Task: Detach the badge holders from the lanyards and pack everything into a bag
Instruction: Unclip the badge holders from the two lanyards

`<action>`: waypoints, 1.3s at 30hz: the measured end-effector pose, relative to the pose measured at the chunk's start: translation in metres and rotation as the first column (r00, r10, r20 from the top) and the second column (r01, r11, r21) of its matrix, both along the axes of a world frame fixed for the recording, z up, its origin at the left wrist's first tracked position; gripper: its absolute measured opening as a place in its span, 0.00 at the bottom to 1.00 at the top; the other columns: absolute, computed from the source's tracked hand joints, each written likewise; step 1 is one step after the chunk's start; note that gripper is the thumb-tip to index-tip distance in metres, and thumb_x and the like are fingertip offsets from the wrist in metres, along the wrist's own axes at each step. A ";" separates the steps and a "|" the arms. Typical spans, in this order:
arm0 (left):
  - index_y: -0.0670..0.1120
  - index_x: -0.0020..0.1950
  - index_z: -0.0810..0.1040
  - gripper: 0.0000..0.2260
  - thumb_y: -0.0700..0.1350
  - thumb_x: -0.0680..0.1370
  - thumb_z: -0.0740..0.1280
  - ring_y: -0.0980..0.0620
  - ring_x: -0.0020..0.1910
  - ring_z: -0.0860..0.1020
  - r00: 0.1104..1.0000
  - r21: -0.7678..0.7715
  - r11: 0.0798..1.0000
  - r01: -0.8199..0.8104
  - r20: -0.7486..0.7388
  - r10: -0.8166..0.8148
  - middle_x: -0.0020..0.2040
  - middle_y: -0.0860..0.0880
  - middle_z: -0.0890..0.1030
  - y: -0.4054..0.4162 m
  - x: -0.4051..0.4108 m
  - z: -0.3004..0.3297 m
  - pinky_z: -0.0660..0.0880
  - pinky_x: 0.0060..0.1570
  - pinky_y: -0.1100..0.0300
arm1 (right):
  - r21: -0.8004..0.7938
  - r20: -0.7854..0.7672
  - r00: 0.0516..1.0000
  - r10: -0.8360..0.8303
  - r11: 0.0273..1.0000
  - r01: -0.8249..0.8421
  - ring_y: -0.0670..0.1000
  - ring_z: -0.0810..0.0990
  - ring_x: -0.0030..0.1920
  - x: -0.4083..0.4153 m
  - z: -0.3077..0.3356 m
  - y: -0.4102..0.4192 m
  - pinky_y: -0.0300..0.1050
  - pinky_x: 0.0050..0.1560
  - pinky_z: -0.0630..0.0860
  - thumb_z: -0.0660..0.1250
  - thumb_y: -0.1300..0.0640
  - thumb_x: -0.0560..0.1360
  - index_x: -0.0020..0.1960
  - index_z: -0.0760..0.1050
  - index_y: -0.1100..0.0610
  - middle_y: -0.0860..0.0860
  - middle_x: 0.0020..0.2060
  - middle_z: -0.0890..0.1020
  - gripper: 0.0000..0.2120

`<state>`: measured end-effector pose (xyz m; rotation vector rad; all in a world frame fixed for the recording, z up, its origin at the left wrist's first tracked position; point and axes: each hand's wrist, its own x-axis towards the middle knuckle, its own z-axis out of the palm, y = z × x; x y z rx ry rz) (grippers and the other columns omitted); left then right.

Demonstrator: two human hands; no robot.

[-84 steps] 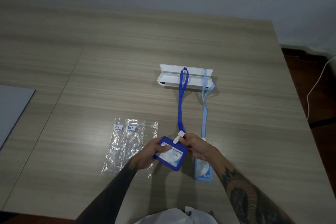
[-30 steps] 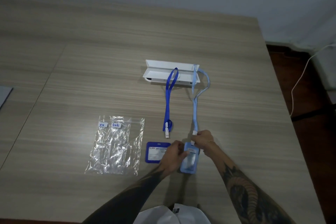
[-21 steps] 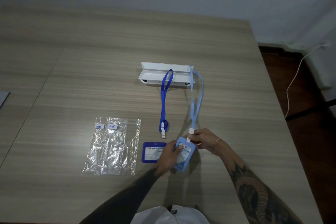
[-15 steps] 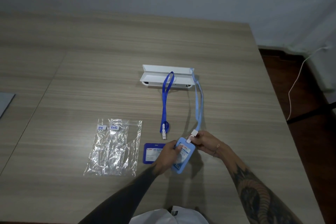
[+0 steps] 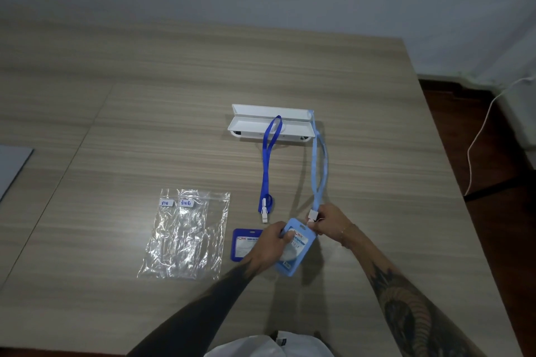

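Note:
My left hand [image 5: 271, 245] grips the light blue badge holder [image 5: 293, 252], raised and tilted above the table. My right hand [image 5: 330, 224] pinches the white clip [image 5: 312, 214] of the light blue lanyard [image 5: 319, 171] at the holder's top edge. The dark blue badge holder [image 5: 243, 243] lies flat on the table, partly hidden by my left hand. Apart from it lies the dark blue lanyard [image 5: 267, 165], its white clip [image 5: 264, 213] free. Two clear plastic bags [image 5: 185, 235] with small labels lie to the left.
Both lanyards loop over a white tray-like box [image 5: 269, 124] in the middle of the wooden table [image 5: 116, 113]. The table's right edge drops to a dark floor with a white cable [image 5: 478, 136]. A grey sheet [image 5: 11, 165] sits at the far left.
The dark blue holder came off its lanyard and was laid on the table. Both hands then took the light blue holder and its clip and lifted them slightly.

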<state>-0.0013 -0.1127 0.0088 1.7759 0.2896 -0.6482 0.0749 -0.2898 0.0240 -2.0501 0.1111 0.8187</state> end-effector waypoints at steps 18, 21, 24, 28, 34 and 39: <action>0.42 0.74 0.64 0.24 0.48 0.81 0.65 0.45 0.68 0.71 0.930 0.517 0.790 0.328 -0.030 -0.366 0.69 0.42 0.72 -0.048 -0.010 -0.025 0.71 0.68 0.49 | -0.378 0.145 0.967 -0.210 0.891 0.250 0.62 0.81 0.46 0.004 -0.036 -0.018 0.55 0.48 0.80 0.66 0.66 0.73 0.52 0.73 0.66 0.66 0.48 0.81 0.08; 0.41 0.72 0.65 0.22 0.47 0.81 0.65 0.44 0.66 0.73 0.939 0.493 0.816 0.302 -0.005 -0.344 0.67 0.42 0.73 -0.041 -0.008 -0.023 0.74 0.65 0.49 | -0.431 0.172 0.952 -0.253 0.850 0.304 0.57 0.78 0.40 0.003 -0.037 -0.018 0.45 0.39 0.73 0.65 0.65 0.74 0.53 0.71 0.67 0.64 0.48 0.81 0.09; 0.42 0.67 0.69 0.17 0.47 0.81 0.64 0.48 0.57 0.78 0.959 0.445 0.872 0.204 0.089 -0.270 0.61 0.44 0.75 -0.020 -0.009 -0.024 0.78 0.56 0.52 | -0.438 0.240 0.944 -0.225 0.843 0.312 0.59 0.80 0.44 0.001 -0.036 -0.012 0.44 0.40 0.71 0.66 0.63 0.74 0.52 0.71 0.66 0.63 0.46 0.81 0.09; 0.44 0.55 0.73 0.05 0.43 0.81 0.64 0.55 0.42 0.77 0.971 0.430 0.901 0.055 0.186 -0.149 0.51 0.48 0.77 0.020 -0.009 -0.029 0.81 0.45 0.55 | -0.354 0.299 0.944 -0.140 0.902 0.247 0.55 0.77 0.35 -0.007 -0.037 0.013 0.42 0.36 0.75 0.59 0.64 0.76 0.50 0.74 0.63 0.61 0.42 0.81 0.07; 0.42 0.57 0.75 0.08 0.43 0.80 0.66 0.49 0.52 0.79 0.978 0.470 0.874 -0.120 0.206 0.023 0.56 0.45 0.78 0.078 -0.012 -0.035 0.79 0.51 0.53 | -0.198 0.215 0.976 0.036 0.980 0.008 0.53 0.78 0.39 -0.036 -0.046 0.072 0.43 0.39 0.76 0.63 0.63 0.73 0.47 0.73 0.55 0.53 0.39 0.78 0.05; 0.40 0.56 0.78 0.09 0.44 0.81 0.65 0.46 0.52 0.79 0.944 0.510 0.810 -0.290 0.289 0.157 0.56 0.41 0.80 0.126 -0.013 -0.032 0.79 0.53 0.49 | -0.360 0.094 0.943 0.318 0.894 -0.266 0.54 0.72 0.57 -0.058 -0.054 0.106 0.52 0.59 0.74 0.75 0.47 0.63 0.64 0.68 0.53 0.52 0.56 0.72 0.33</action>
